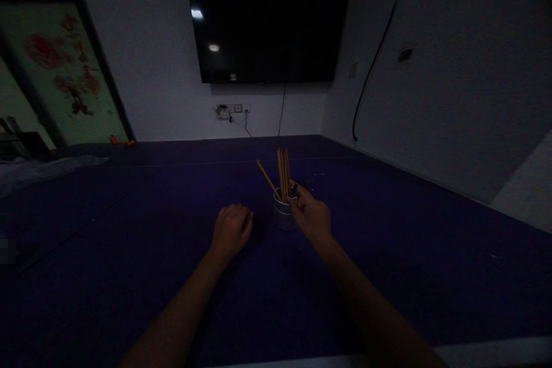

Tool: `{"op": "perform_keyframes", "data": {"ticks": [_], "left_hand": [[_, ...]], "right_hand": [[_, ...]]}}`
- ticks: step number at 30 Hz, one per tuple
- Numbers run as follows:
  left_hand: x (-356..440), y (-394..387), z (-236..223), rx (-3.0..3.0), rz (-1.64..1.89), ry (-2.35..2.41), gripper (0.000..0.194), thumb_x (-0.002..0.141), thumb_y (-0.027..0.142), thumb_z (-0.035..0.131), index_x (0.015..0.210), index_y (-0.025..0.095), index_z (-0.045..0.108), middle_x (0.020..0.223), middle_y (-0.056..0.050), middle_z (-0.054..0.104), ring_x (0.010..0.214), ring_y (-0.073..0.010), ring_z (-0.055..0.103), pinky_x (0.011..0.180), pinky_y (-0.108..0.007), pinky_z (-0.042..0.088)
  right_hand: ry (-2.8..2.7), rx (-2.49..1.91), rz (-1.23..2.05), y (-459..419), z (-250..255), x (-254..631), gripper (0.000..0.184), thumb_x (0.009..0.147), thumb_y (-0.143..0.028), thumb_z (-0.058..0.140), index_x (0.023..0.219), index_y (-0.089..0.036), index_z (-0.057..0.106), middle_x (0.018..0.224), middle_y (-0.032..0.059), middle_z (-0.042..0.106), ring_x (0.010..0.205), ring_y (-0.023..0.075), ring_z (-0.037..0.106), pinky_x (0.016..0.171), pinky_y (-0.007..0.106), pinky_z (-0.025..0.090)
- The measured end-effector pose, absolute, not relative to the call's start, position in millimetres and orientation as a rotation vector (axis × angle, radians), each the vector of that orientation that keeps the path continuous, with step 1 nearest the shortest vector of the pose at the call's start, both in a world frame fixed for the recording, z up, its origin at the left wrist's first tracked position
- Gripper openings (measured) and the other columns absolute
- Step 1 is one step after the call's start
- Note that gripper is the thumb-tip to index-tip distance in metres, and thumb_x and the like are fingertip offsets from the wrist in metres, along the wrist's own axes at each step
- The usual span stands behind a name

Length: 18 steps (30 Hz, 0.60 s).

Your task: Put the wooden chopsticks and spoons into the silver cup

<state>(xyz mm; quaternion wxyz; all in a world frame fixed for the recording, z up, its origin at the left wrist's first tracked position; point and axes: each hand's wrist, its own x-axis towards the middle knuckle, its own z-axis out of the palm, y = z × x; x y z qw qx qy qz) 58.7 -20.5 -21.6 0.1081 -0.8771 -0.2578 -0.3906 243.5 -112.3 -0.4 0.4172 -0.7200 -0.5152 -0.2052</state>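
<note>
On my far left I see a pale green door with red marks on it; they are blurry and I can't read them. By its foot sits a small orange thing. Nearer to me is a crinkly see-through sheet.

Next comes the left hand, low over the dark blue surface. Its fingers curl down and mostly hide, so I can't tell if they are together or apart. It is near the cup but not touching it.

Up on the wall hangs a big black screen. I can't read any name on it.

In the middle stands a grey cup, upright, just left of the right hand. A few thin yellow-brown sticks are in it. One leans out to the left; the others stand close together. I can't read any words on the cup or sticks.

The right thumb and finger come close at the sticks and the rim. It is too dark for me to tell which they pinch.

I'd say the work is partway: these sticks are in the cup already, but the right hand is not off them yet.

Farther right, a black cable hangs down the wall.
</note>
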Motion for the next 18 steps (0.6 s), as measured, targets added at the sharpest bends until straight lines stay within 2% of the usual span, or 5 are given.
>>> {"op": "perform_keyframes", "data": {"ticks": [7, 18], "left_hand": [[58.7, -20.4, -22.8, -2.586, -1.142, -0.781, 0.024, 0.089, 0.026, 0.038, 0.077, 0.018, 0.057, 0.077, -0.006, 0.064, 0.074, -0.0178, 0.055, 0.067, -0.032, 0.038], [59.2, -19.8, -23.6, -2.605, -1.156, -0.785, 0.024, 0.089, 0.025, 0.039, 0.077, 0.018, 0.059, 0.077, -0.006, 0.064, 0.073, -0.0183, 0.056, 0.068, -0.032, 0.039]], "right_hand": [[-1.355, -1.839, -0.557, -112.3, -1.4, 243.4, 0.039, 0.088, -0.037, 0.045, 0.124, -0.027, 0.055, 0.055, -0.0032, 0.061, 0.048, 0.013, 0.055, 0.048, 0.023, 0.03], [-1.383, -1.917, -0.541, -110.8, -4.4, 246.6, 0.034, 0.088, -0.045, 0.042, 0.106, -0.029, 0.066, 0.061, -0.0002, 0.065, 0.054, 0.0154, 0.059, 0.048, 0.023, 0.029]]}}
